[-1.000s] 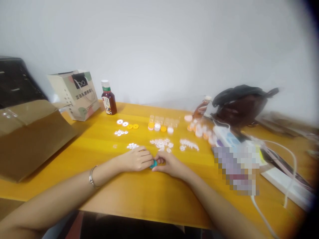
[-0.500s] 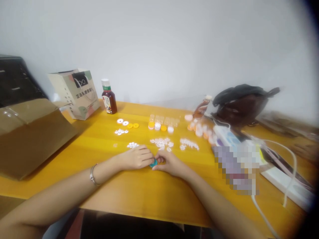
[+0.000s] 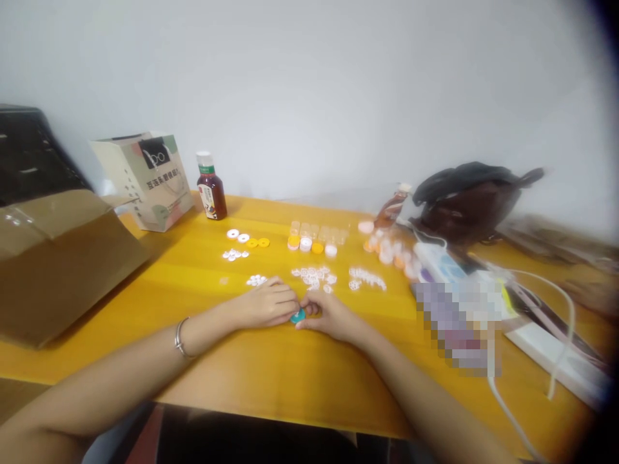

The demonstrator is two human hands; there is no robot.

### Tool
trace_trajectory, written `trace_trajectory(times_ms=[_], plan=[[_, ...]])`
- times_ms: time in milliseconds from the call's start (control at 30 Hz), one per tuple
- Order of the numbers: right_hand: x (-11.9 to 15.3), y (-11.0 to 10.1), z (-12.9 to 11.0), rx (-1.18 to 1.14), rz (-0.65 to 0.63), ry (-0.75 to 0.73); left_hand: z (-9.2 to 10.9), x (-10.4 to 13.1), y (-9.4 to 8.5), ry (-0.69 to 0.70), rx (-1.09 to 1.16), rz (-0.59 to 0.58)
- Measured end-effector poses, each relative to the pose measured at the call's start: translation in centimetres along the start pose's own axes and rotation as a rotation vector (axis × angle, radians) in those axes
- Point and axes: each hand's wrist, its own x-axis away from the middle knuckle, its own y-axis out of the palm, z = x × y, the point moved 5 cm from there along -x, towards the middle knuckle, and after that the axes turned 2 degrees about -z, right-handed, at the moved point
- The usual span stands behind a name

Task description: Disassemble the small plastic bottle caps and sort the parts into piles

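Observation:
A small teal round piece (image 3: 298, 316) is held between both hands near the middle of the table. My left hand (image 3: 271, 303) closes on its left side, fingers together. From the right, my right hand (image 3: 325, 314) pinches the same piece with thumb and curled fingers. Just beyond the hands lie small white parts (image 3: 256, 280), white lattice pieces (image 3: 314, 277) and another group of white pieces (image 3: 367, 278). Farther back sit white rings (image 3: 233, 234), yellow rings (image 3: 258, 243), and a row of orange and white round pieces (image 3: 305, 245) beside clear containers (image 3: 314, 231).
At the left stand a cardboard box (image 3: 72, 258), a paper bag (image 3: 159, 180) and a dark red bottle (image 3: 211, 193). To the right are piled round pieces (image 3: 389, 248), another bottle (image 3: 393, 206), a dark bag (image 3: 469, 206), a power strip (image 3: 556, 361) and white cables.
Both hands stay almost in place on the teal piece, and slightly more of it shows. The camera view has shifted very slightly.

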Motion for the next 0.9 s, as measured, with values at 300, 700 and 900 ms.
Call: trace_trajectory(times_ms=[300,700,900], plan=[[0.1,0.2,0.1,0.002,0.003,0.026,-3.4,1.8,-2.7,-0.25,0.294,-0.093],[0.2,-0.1,0.2,0.05,0.006,0.071,-13.1,12.1,-4.3,-0.86,0.44,-0.577],[0.3,-0.1,0.0,0.056,0.013,0.05,-12.2,11.4,-3.6,-0.777,0.642,-0.577]])
